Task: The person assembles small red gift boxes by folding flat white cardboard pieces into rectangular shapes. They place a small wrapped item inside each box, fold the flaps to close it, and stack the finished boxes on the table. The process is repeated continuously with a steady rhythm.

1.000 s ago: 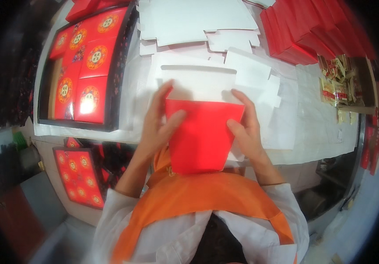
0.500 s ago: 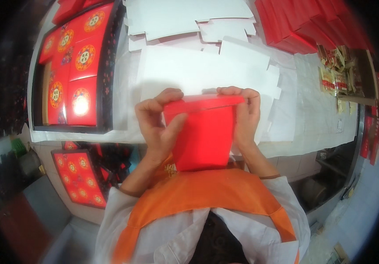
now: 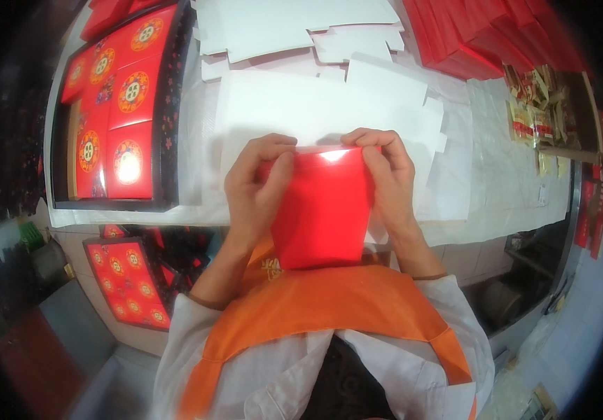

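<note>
A plain red cardboard box point(image 3: 324, 217) stands up in front of my orange apron, its top edge at the near side of the white sheets. My left hand point(image 3: 256, 175) grips its upper left corner, thumb on the near face and fingers over the top. At the upper right corner my right hand point(image 3: 391, 171) pinches the edge the same way. The top flap lies folded against the rim between both hands. Beneath and beyond them, flat white cardboard blanks point(image 3: 287, 105) are spread in overlapping layers. The box's far side is hidden.
On the left, a dark tray point(image 3: 165, 140) holds red printed boxes. Below it leans a red patterned panel point(image 3: 126, 280). Red folded boxes point(image 3: 455, 42) stand in a row at the far right, beside small wrapped packets point(image 3: 536, 115) by an open carton.
The raised flap along the box's top has been pressed down flush. My right thumb has come onto the near face, and my left hand has shifted slightly to the right.
</note>
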`<action>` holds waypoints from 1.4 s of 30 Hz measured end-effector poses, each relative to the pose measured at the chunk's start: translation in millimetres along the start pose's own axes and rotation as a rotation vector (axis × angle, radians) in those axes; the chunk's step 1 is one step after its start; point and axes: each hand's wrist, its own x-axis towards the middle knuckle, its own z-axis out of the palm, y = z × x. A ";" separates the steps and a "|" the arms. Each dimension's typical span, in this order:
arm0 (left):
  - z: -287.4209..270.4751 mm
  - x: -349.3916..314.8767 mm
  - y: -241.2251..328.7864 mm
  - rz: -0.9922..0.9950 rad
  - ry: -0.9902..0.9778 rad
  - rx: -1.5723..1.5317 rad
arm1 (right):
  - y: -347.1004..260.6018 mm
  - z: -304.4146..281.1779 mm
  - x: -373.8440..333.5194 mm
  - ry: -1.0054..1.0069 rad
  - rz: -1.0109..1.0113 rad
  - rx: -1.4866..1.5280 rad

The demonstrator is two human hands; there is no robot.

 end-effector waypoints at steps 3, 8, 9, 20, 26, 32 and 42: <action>-0.1 -5.3 -1.5 -0.021 0.030 0.014 | 2.9 -1.9 -1.3 -0.012 -0.018 -0.003; 4.5 -8.6 -4.7 -0.021 0.078 -0.061 | 4.1 -5.3 -2.9 -0.051 -0.038 0.005; 5.6 -8.4 -4.6 -0.018 0.084 -0.074 | 3.6 -4.6 -3.2 -0.052 -0.033 -0.001; 11.3 -5.8 -4.8 0.036 0.023 -0.006 | -10.4 -8.3 2.6 -0.101 0.170 -0.101; 12.2 -7.8 -4.8 -0.025 0.050 -0.022 | -7.9 -16.9 -0.8 -0.193 0.071 -0.112; 11.5 -9.9 -6.4 -0.004 0.021 -0.018 | -2.9 -24.5 -1.4 -0.243 0.011 -0.161; 15.8 -5.9 -6.8 -0.035 0.026 -0.058 | -10.1 -19.5 7.3 -0.220 0.152 -0.222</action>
